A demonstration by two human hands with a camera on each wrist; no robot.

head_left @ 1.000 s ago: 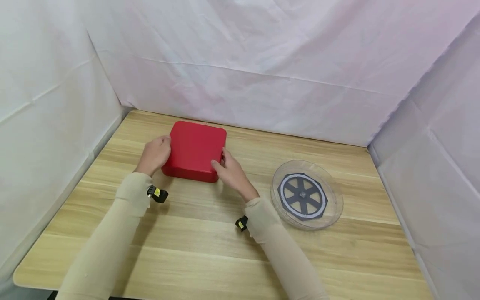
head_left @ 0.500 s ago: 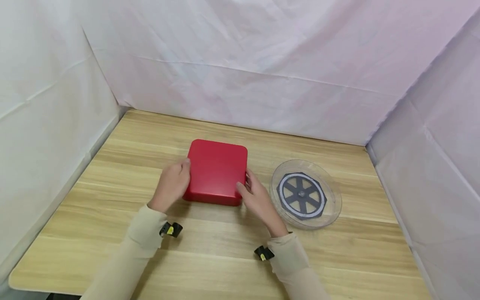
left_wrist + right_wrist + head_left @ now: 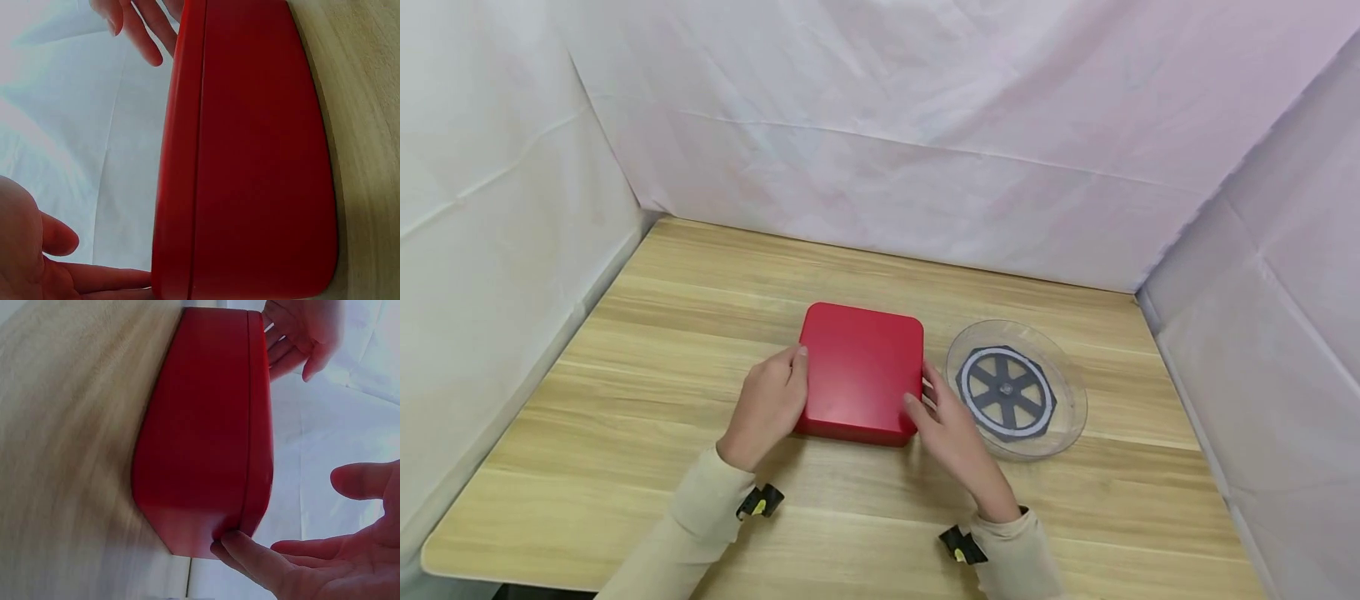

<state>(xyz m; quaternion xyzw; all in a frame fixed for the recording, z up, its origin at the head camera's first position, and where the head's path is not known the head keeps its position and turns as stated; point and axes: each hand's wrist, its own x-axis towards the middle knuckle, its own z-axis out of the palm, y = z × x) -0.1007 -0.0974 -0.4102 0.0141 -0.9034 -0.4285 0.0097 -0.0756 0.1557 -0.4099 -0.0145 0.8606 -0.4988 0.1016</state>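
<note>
A square red box (image 3: 861,367) with rounded corners lies flat on the wooden table (image 3: 625,417). A thin seam below its top shows in both wrist views, on the box's side (image 3: 262,150). My left hand (image 3: 766,408) is at the box's left side; in the left wrist view its extended fingers (image 3: 119,279) touch the edge and the thumb stands off. On the other side is my right hand (image 3: 957,442). The right wrist view has its fingertips (image 3: 240,545) against the side near the seam, thumb apart from the box.
Just right of the box stands a clear round tray (image 3: 1070,417) with a dark spoked wheel shape (image 3: 1006,389) and pale ring at its centre. White cloth walls (image 3: 880,125) border the table behind and on both sides.
The red box has come from the back left toward me and to the right, with both hands at its sides. The clear round tray stays put.
</note>
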